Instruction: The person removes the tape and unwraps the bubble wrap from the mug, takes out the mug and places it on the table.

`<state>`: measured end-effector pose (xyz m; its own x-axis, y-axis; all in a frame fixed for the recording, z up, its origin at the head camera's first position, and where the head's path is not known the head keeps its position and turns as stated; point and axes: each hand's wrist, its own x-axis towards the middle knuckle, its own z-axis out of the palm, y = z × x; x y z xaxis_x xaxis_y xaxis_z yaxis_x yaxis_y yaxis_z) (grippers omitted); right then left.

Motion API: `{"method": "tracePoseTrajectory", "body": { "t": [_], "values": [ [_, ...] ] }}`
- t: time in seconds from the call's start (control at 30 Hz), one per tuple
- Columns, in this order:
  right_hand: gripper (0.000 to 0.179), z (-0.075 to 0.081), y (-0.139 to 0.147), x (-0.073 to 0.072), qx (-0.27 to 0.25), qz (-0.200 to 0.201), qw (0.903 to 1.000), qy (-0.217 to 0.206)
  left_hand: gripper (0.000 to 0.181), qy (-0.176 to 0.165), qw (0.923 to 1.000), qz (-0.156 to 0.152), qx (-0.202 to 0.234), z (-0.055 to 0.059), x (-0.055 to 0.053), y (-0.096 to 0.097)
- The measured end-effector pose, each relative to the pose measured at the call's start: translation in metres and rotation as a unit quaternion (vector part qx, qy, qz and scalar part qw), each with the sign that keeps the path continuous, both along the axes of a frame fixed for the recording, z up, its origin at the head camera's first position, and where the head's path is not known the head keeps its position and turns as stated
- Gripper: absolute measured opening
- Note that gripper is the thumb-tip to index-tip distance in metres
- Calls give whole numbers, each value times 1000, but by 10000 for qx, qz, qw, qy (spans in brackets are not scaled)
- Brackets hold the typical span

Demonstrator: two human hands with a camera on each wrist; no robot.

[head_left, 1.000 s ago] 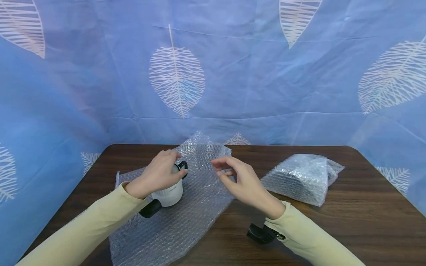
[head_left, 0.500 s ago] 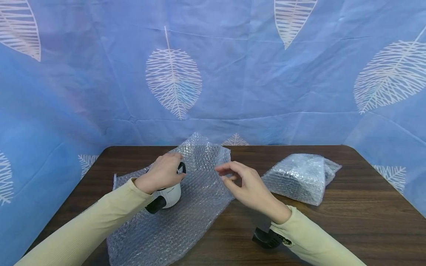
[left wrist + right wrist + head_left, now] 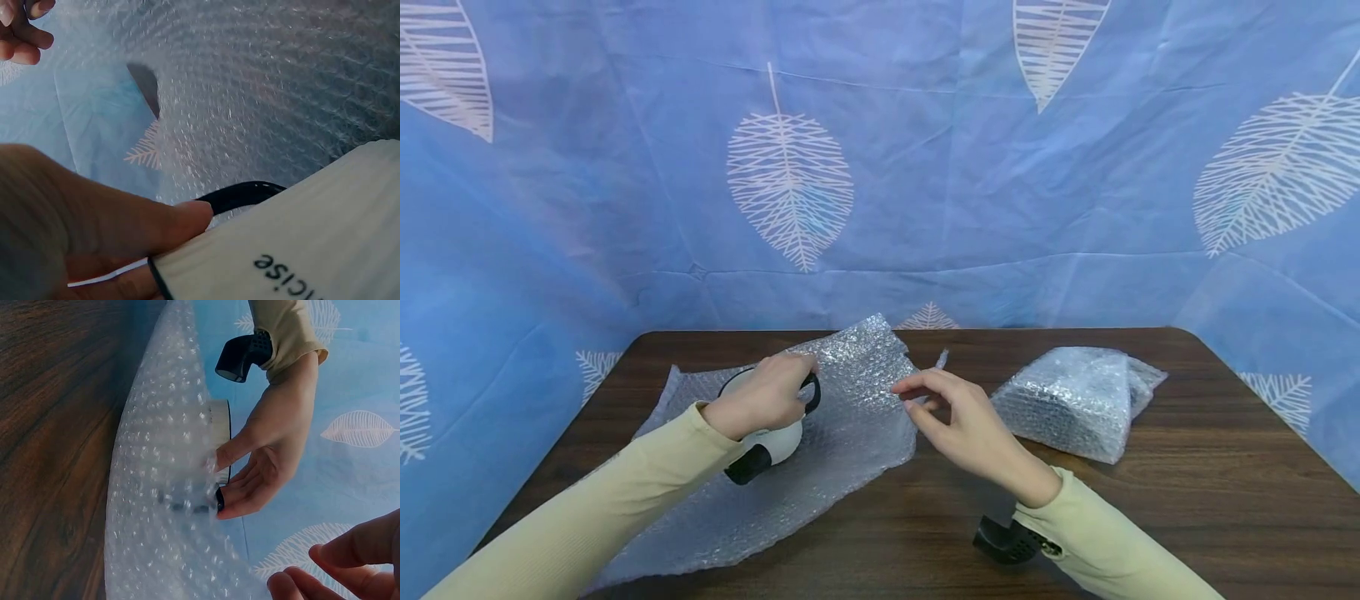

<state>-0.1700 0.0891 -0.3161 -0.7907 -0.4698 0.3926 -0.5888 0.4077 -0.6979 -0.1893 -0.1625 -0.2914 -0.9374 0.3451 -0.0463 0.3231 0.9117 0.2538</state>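
Note:
A white mug (image 3: 781,442) with a black rim and a black handle (image 3: 811,392) is at the left of the table, over a sheet of bubble wrap (image 3: 857,450). My left hand (image 3: 767,396) grips it near the rim. Part of a printed word shows on the mug in the left wrist view. To the right, my right hand (image 3: 951,412) has bent fingers at the sheet's right edge and appears to pinch it there. That side of the bubble wrap (image 3: 162,469) stands raised in the right wrist view, and the mug shows blurred through it.
A folded bundle of bubble wrap (image 3: 1075,404) lies at the right of the dark wooden table (image 3: 1210,467). Blue cloth (image 3: 940,192) with white leaf prints hangs behind the table and at its sides.
The bubble wrap has shifted and lifted, its near edge rising and its far corner moving right. My left hand's fingers have settled further round the mug. My right hand has barely moved.

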Motion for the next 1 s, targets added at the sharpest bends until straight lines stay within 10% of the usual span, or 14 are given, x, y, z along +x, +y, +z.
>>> {"method": "tracePoseTrajectory", "body": {
  "t": [0.63,1.0],
  "values": [
    [17,-4,-1,7,131,594,9981,-82,38,1012,9906,-783,-494,-8,8,-11],
    [16,-8,-4,7,62,757,9971,82,36,1725,9801,-639,-749,-18,-3,-17]
  ]
}}
